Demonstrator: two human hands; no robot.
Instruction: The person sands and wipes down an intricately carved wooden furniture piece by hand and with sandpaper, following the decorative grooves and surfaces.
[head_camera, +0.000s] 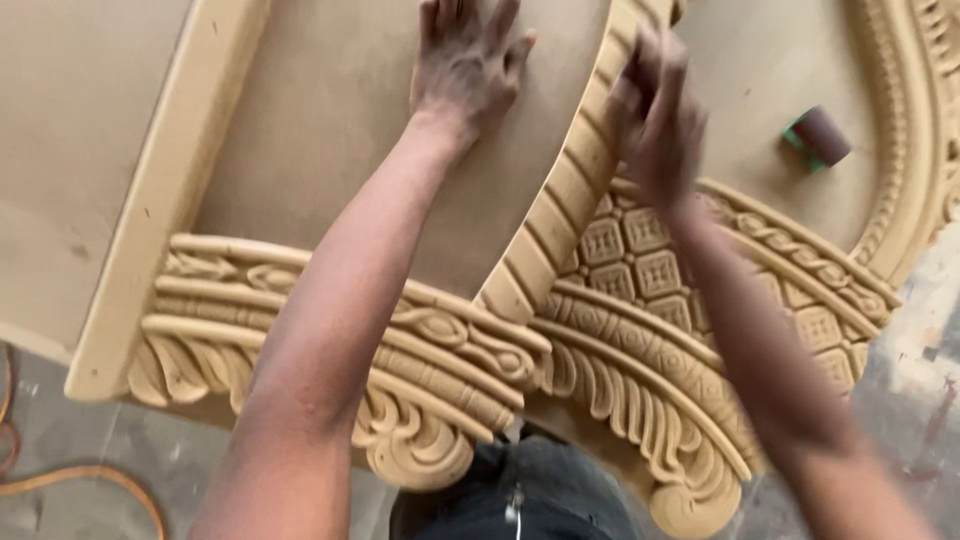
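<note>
left hand (468, 62) flat on carved tan panel (330, 130) over concrete floor (905, 380)

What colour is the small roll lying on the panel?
Dark maroon-brown roll with a green end, seen in the head view.

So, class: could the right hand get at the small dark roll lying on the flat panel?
Probably yes: the right hand is beside the dark roll, with only bare panel between them.

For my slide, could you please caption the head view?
Left hand flat on carved panel, right hand on its ribbed moulding.
</note>
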